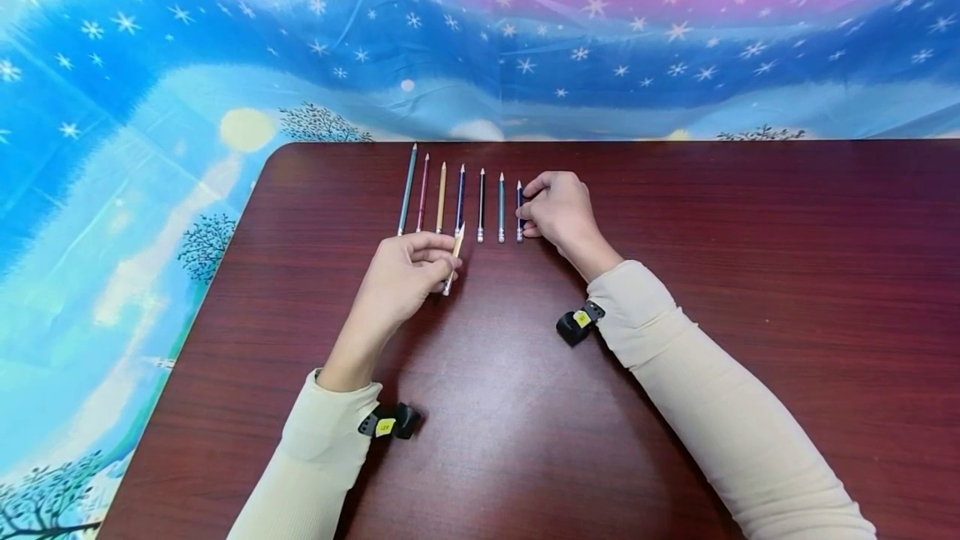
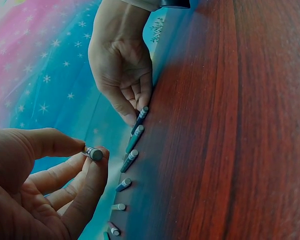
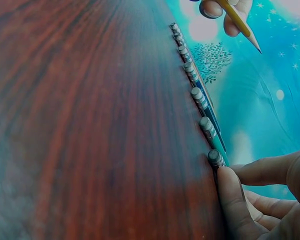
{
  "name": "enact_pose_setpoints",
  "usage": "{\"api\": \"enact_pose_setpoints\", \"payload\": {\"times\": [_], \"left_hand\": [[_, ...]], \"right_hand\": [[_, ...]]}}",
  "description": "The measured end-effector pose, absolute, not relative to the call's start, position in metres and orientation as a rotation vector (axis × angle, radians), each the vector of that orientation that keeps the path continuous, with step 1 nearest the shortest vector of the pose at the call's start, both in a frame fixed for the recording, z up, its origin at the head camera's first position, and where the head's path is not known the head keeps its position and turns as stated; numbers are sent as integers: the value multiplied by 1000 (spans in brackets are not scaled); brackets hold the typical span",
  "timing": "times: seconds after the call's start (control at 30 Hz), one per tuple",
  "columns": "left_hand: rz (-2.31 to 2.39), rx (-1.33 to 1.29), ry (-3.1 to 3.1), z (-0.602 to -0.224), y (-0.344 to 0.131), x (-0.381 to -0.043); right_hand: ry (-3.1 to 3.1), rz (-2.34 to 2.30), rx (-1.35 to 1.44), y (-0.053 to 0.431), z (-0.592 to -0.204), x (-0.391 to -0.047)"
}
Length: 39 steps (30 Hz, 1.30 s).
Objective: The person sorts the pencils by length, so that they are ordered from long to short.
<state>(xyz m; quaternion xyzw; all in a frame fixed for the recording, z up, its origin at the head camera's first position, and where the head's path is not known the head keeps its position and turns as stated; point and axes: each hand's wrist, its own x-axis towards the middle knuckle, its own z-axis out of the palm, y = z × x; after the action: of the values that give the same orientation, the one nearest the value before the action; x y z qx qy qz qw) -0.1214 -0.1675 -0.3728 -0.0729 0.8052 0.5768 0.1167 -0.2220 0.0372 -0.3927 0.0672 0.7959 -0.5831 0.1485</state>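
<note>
My left hand [image 1: 405, 273] pinches a short yellow pencil [image 1: 454, 261] between thumb and fingers, raised over the table, its sharpened tip pointing away from me. The right wrist view shows this yellow pencil [image 3: 236, 20] with its bare wood point. At the right end of a row of pencils, my right hand [image 1: 561, 211] pinches a dark blue pencil [image 1: 519, 211] that lies on the table; thumb and index finger sit by its eraser end [image 3: 215, 158]. Next to it lie a teal-blue pencil [image 1: 501, 207], a black pencil [image 1: 482, 205] and another dark blue pencil [image 1: 461, 194].
Farther left in the row lie a yellow pencil [image 1: 441, 198], a red pencil [image 1: 423, 194] and a longer green pencil [image 1: 408, 190]. All lie side by side, erasers towards me, on the dark red wooden table [image 1: 750, 290]. Behind its far edge hangs a snowflake-patterned cloth [image 1: 480, 40].
</note>
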Motion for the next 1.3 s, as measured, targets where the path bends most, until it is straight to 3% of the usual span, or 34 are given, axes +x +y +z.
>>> {"api": "enact_pose_setpoints", "payload": {"times": [1.3], "left_hand": [[1682,-212,2356,-375,-167,-123]], "right_hand": [[2311,-1663,191,39,-393,-221]]}}
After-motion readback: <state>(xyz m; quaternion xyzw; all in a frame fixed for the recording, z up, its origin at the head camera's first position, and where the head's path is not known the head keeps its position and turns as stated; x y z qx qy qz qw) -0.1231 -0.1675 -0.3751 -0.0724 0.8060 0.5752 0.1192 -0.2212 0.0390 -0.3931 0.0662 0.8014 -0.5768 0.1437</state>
